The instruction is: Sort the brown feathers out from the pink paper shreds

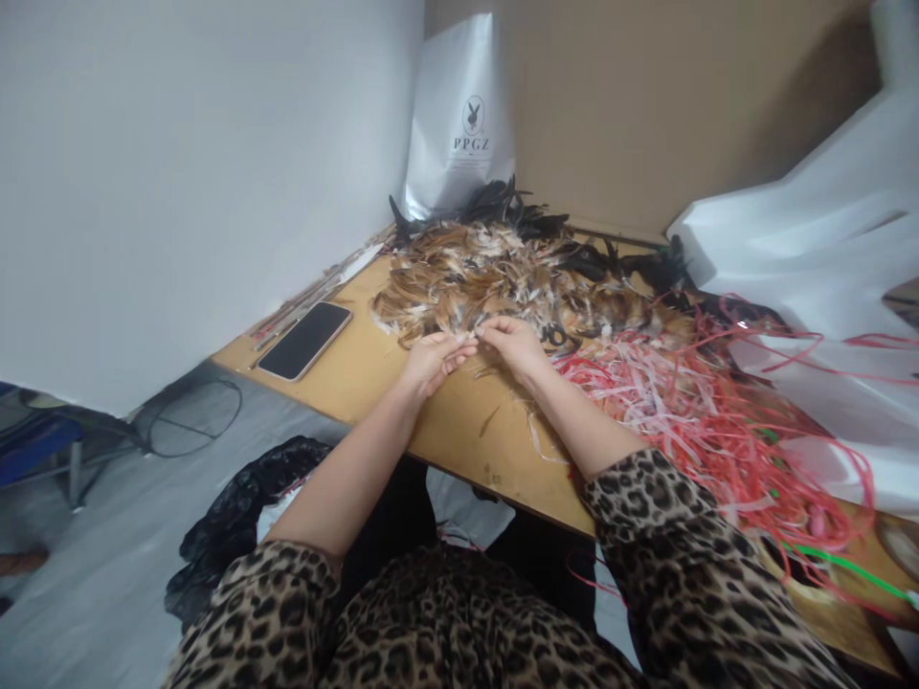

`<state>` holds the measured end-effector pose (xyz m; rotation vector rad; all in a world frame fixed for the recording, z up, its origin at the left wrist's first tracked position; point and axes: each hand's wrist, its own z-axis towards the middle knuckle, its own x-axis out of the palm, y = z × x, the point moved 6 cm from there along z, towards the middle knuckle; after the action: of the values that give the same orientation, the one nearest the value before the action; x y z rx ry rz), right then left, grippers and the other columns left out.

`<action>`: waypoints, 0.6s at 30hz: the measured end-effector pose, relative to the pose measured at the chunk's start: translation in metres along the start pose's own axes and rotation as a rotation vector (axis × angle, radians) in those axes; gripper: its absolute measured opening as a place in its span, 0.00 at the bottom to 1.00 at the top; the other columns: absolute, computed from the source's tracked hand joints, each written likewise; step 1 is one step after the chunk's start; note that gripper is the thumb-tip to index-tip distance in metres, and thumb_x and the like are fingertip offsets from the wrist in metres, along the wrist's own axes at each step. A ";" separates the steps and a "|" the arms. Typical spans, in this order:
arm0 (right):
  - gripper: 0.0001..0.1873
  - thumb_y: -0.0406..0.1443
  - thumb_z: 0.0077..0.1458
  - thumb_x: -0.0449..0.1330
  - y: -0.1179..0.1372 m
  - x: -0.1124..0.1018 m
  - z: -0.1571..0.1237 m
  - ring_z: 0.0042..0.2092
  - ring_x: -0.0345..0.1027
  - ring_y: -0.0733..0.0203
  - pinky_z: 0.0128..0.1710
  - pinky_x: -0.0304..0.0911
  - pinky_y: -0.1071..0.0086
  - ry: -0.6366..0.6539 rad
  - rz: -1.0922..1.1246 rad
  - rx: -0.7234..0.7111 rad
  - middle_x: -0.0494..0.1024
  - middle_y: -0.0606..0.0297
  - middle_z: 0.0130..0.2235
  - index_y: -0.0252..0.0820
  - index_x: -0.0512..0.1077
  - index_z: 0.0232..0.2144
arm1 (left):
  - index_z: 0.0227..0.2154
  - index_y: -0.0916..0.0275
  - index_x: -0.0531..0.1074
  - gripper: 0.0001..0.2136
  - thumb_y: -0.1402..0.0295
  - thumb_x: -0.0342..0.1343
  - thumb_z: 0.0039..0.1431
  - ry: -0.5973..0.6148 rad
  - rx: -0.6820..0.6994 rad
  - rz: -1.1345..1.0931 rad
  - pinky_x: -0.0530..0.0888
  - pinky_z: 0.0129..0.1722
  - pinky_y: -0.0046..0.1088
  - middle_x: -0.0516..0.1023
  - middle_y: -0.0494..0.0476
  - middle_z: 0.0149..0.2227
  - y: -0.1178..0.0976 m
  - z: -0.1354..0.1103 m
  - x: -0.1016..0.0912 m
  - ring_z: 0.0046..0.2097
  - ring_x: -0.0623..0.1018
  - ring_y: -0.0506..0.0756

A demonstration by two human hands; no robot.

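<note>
Both my hands meet over the front of a big pile of brown, white and black feathers (466, 263). My left hand (437, 362) is closed in a pinch, its fingers curled. Close beside it, my right hand (513, 344) pinches with thumb and forefinger, the fingertips of the two hands nearly touching. Something small and pale sits at the fingertips, too small to name. Just beyond my right hand, the black handles of what look like scissors (554, 335) stick out of the feathers.
A phone (305, 340) lies on the wooden table (459, 431) at left. Red and white ribbon strips (689, 421) heap up at right, by white plastic sheeting (811, 230). A white printed bag (463, 124) stands behind the feathers. A black plastic bag (236, 517) is below.
</note>
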<state>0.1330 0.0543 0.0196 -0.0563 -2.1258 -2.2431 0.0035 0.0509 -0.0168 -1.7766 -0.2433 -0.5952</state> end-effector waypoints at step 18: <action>0.12 0.40 0.35 0.65 0.008 -0.002 -0.001 0.27 0.62 0.69 0.33 0.57 0.72 0.130 -0.167 -0.023 0.73 0.69 0.24 0.37 0.71 0.23 | 0.25 0.72 0.73 0.05 0.74 0.61 0.45 0.075 -0.028 0.079 0.68 0.24 0.15 0.75 0.55 0.23 0.000 -0.004 0.007 0.23 0.73 0.43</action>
<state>0.1351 0.0526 0.0274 0.2682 -2.1092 -2.2878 0.0083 0.0458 -0.0124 -1.7782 -0.1132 -0.6088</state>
